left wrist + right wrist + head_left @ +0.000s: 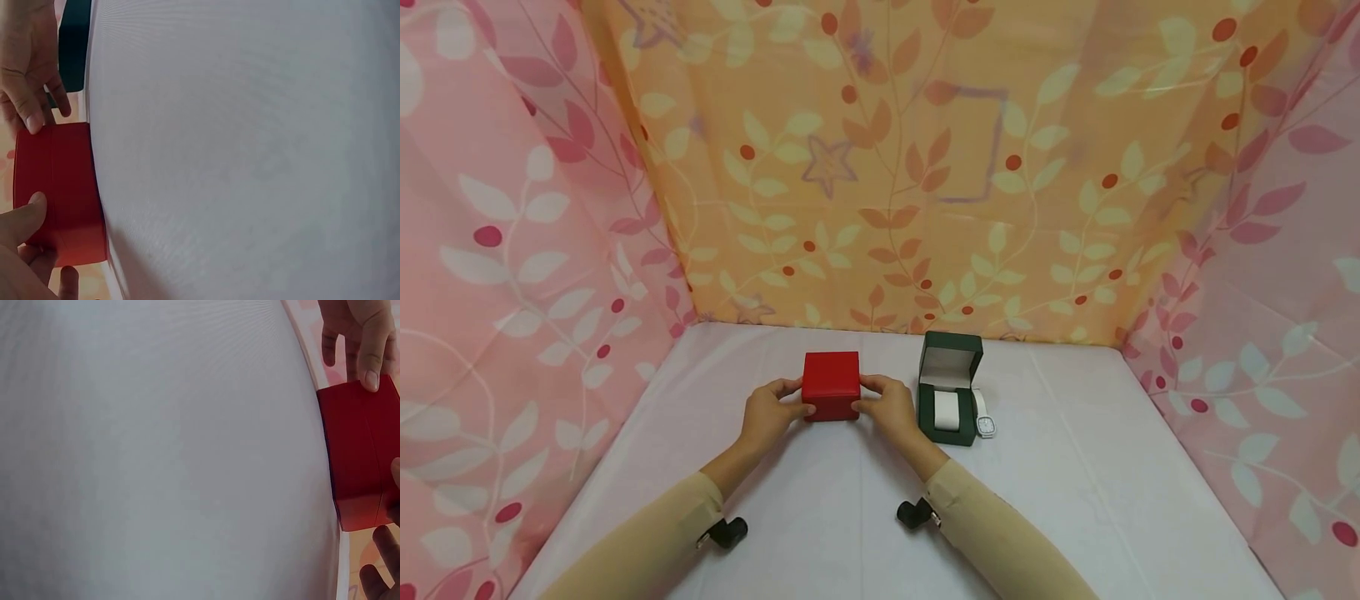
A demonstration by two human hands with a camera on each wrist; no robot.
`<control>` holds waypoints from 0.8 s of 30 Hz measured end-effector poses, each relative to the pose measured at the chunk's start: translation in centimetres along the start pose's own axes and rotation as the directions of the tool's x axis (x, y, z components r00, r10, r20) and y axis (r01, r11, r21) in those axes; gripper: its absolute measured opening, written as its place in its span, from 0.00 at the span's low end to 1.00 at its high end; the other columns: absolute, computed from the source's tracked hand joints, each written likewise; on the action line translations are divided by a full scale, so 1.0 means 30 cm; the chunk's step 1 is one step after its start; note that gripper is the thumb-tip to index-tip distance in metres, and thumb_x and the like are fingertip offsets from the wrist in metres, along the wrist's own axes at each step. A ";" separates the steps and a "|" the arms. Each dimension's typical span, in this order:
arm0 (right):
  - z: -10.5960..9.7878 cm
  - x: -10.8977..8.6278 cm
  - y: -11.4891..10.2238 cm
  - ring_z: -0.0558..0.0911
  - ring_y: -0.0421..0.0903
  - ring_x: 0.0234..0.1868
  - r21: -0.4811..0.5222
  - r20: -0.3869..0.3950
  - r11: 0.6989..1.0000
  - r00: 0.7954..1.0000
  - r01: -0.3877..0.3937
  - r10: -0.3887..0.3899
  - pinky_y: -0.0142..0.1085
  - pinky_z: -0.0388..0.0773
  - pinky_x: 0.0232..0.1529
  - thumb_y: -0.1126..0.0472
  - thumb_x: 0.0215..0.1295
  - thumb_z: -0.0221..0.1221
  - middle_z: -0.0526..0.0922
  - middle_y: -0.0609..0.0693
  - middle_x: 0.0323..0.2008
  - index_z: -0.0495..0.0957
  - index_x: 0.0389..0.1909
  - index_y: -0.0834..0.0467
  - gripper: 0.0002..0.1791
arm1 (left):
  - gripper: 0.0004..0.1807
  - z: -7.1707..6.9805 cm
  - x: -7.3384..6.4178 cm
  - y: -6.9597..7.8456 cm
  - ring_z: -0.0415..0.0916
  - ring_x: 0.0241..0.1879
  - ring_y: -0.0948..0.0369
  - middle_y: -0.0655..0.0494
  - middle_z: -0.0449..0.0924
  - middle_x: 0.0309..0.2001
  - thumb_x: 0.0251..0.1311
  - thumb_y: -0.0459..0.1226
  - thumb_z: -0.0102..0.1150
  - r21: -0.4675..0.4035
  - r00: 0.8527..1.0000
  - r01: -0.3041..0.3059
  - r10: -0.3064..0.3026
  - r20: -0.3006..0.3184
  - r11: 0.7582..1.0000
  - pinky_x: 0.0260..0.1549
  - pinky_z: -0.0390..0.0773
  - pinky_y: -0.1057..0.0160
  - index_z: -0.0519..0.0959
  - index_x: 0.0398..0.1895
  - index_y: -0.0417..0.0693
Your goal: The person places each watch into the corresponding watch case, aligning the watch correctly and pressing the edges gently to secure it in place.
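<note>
A red box [831, 385] with its lid down rests on the white tabletop between both hands. My left hand [767, 415] holds its left side, the thumb lying near the front corner. On the right side, my right hand [891, 413] grips it in much the same way. Seen from the left wrist, the thumb lies on the front of the red box [62, 169] near the lid seam. Just right of the right hand stands a dark green watch box [927, 417], lid raised, with a white cushion [947, 411] inside. A white wristwatch [985, 426] leans or lies against its right side.
The white tablecloth [1060, 500] covers the table. Patterned curtains enclose it: a yellow one [895, 167] at the back, pink ones at the left [512, 292] and right [1262, 333]. A small black camera [727, 532] sits at the left wrist, another [913, 513] at the right.
</note>
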State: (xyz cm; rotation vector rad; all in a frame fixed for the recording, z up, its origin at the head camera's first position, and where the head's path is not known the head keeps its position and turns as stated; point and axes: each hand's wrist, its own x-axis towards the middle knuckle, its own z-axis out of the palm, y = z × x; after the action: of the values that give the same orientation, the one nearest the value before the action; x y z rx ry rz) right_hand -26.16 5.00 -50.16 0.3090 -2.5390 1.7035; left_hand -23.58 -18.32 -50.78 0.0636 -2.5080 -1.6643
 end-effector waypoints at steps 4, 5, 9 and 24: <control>0.000 -0.001 0.001 0.83 0.54 0.61 0.000 0.004 1.000 1.000 0.004 -0.004 0.50 0.80 0.59 0.69 0.54 0.73 0.88 0.53 0.54 0.85 0.56 0.59 0.25 | 0.28 -0.001 -0.003 0.002 0.68 0.71 0.48 0.47 0.82 0.61 0.52 0.36 0.78 0.004 1.000 -0.006 0.006 0.002 1.000 0.65 0.71 0.44 0.82 0.59 0.42; -0.001 -0.001 0.001 0.83 0.54 0.61 0.000 0.007 1.000 1.000 0.007 -0.007 0.50 0.80 0.59 0.68 0.54 0.73 0.88 0.53 0.54 0.85 0.56 0.59 0.25 | 0.28 -0.001 -0.004 0.004 0.68 0.71 0.48 0.47 0.82 0.61 0.53 0.36 0.77 0.004 1.000 -0.007 0.007 0.003 1.000 0.66 0.71 0.44 0.82 0.59 0.42; -0.007 0.000 0.001 0.82 0.54 0.62 -0.022 0.029 1.000 1.000 0.014 -0.013 0.49 0.80 0.59 0.67 0.56 0.73 0.87 0.53 0.55 0.84 0.57 0.59 0.25 | 0.27 -0.005 -0.009 0.011 0.68 0.71 0.46 0.46 0.82 0.62 0.55 0.35 0.76 0.004 1.000 -0.013 0.013 0.013 1.000 0.66 0.70 0.42 0.82 0.59 0.42; -0.062 -0.027 -0.040 0.80 0.54 0.63 -0.214 0.173 0.973 0.983 0.091 -0.054 0.51 0.77 0.63 0.60 0.64 0.69 0.82 0.52 0.63 0.76 0.68 0.56 0.30 | 0.32 -0.016 -0.007 0.051 0.74 0.63 0.46 0.44 0.79 0.62 0.59 0.42 0.73 0.129 0.998 -0.054 0.051 0.028 0.990 0.59 0.77 0.44 0.75 0.66 0.45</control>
State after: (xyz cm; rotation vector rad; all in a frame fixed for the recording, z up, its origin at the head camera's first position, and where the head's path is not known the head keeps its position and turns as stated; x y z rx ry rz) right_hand -25.23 6.37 -48.50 0.5422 -2.7636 1.4071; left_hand -23.25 -18.14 -49.20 -0.0101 -2.6091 -1.4904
